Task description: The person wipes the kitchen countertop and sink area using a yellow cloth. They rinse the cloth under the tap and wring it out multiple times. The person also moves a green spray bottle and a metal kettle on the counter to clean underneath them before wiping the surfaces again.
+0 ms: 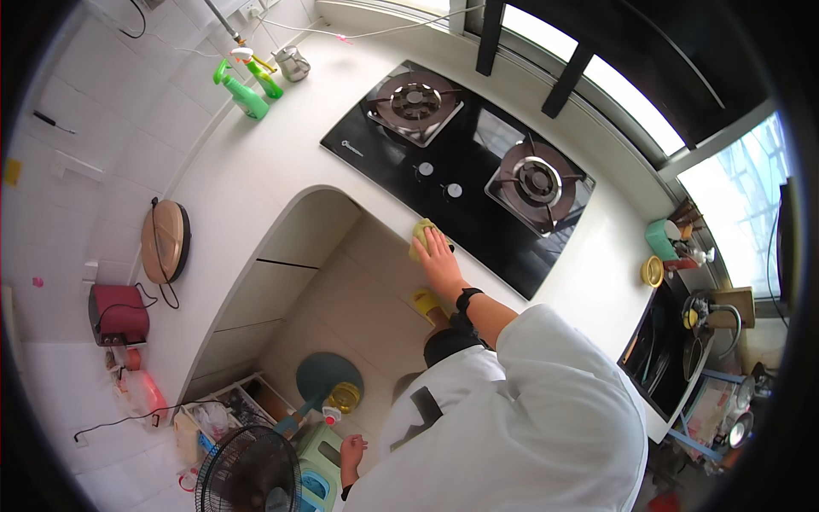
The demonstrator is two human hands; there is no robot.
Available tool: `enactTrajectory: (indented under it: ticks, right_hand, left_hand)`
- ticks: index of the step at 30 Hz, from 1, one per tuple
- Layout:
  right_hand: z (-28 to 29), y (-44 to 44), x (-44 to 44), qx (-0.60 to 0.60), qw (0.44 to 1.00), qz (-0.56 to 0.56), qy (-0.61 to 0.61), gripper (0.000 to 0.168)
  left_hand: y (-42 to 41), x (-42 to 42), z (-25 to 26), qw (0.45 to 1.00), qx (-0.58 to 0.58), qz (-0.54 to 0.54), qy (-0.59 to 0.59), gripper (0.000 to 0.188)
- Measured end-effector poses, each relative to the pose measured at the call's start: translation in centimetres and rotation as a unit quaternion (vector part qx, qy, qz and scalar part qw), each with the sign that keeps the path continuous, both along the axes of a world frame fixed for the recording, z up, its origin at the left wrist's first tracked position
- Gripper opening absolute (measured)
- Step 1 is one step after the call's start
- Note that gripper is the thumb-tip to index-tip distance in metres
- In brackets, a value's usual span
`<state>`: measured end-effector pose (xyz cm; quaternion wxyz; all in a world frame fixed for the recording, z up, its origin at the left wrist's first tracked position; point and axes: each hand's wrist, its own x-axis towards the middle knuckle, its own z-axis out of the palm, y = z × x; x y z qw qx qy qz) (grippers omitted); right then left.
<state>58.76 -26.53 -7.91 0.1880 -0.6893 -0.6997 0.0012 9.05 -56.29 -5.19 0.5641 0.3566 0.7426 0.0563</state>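
My right hand (437, 253) is spread flat over a yellow-green cloth (421, 238), pressing it on the white countertop (281, 160) at the front edge of a black glass gas hob (441, 153). A black band circles that wrist. Two burners with dark pan supports, a left burner (416, 97) and a right burner (537, 181), sit on the hob. Between them are two pale control knobs, one knob (453, 190) closer to my right hand. Low on the left hangs my left hand (352, 451), fingers loosely bent, with nothing visible in it.
Green spray bottles (243, 96) and a metal pot (292, 64) stand at the back left. On the left counter are a round electric griddle (165, 242) and a red appliance (119, 313). A floor fan (248, 470) stands near my left hand. To the right is a sink (659, 345).
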Motion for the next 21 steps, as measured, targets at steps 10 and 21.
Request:
enactTrajectory:
  ticks: [10, 21]
  right_hand:
    - [-0.1, -14.1, 4.4, -0.033, 0.999, -0.015, -0.030, 0.060]
    - [0.1, -30.8, 9.5, -0.068, 0.996, -0.057, -0.033, 0.061]
  left_hand:
    - [-7.6, -3.2, -2.5, 0.990, 0.024, -0.135, 0.044, 0.022]
    - [-11.5, -3.2, -3.6, 0.979, 0.031, -0.194, 0.054, 0.026]
